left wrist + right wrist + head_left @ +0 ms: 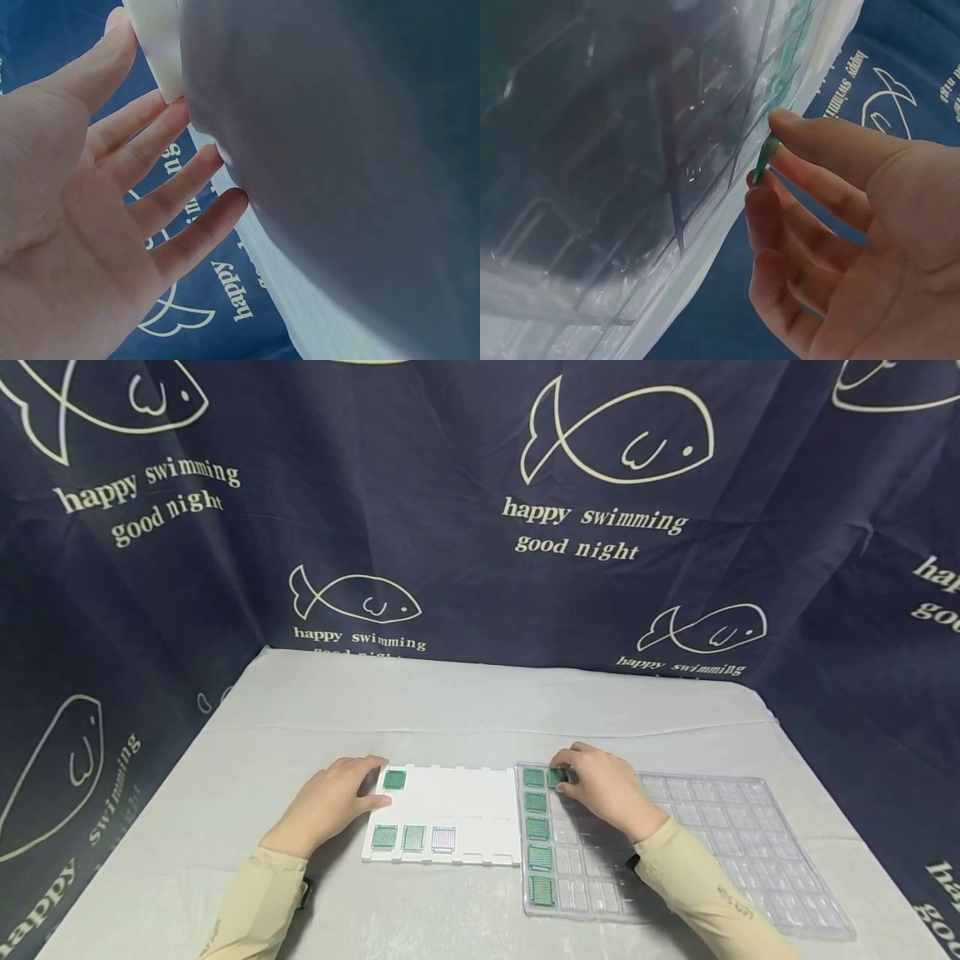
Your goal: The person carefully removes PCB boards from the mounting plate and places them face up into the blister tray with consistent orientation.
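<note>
Right hand [889,251] pinches green board [765,160]; wrist view: steep, pointing down-left.

At the lower left of the frame, a cream left sleeve [258,897] is fitting snugly, a small black wrist piece [303,893] peeking out beside it. At the lower right, a matching right sleeve [693,881] is bearing small dark lettering [735,902], another black wrist piece [633,863] showing near its cuff.
</note>
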`<state>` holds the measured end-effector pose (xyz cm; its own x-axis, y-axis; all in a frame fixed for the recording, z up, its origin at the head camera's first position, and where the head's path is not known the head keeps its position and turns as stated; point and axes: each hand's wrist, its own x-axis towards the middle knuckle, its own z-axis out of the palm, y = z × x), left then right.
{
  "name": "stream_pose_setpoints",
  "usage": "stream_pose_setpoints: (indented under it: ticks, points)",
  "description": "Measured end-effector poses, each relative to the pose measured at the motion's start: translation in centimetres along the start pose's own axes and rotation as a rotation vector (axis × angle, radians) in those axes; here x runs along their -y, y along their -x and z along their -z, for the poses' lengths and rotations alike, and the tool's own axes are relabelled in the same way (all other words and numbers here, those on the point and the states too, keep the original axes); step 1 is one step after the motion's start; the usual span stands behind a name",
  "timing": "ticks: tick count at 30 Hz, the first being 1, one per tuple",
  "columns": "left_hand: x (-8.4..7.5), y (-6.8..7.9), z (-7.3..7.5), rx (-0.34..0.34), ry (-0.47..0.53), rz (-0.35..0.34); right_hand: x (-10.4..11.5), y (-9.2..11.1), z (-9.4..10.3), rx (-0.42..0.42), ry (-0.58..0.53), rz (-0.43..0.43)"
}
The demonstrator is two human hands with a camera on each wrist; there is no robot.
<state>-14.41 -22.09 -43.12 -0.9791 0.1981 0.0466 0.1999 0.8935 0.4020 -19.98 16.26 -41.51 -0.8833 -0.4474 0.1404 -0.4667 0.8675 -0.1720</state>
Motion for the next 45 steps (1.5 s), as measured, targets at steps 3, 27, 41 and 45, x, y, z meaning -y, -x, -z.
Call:
stream_pose_setpoints:
  ticks: [3,27,41,45]
  points:
    - [-0.06,0.04,0.08,0.003,0.006,0.006,-0.09,-0.03,0.05,0.009,0.001,-0.012]
    - [-0.08,-0.01,0.11,0.005,0.011,0.011,-0.32,-0.13,0.10,0.029,-0.021,-0.023]
    - [0.00,0.02,-0.01,0.001,0.008,0.007,-0.25,-0.16,0.13,0.038,-0.026,-0.025]
    - [0.01,0.07,-0.03,-0.004,0.006,0.002,-0.28,-0.21,0.11,0.042,-0.021,-0.034]
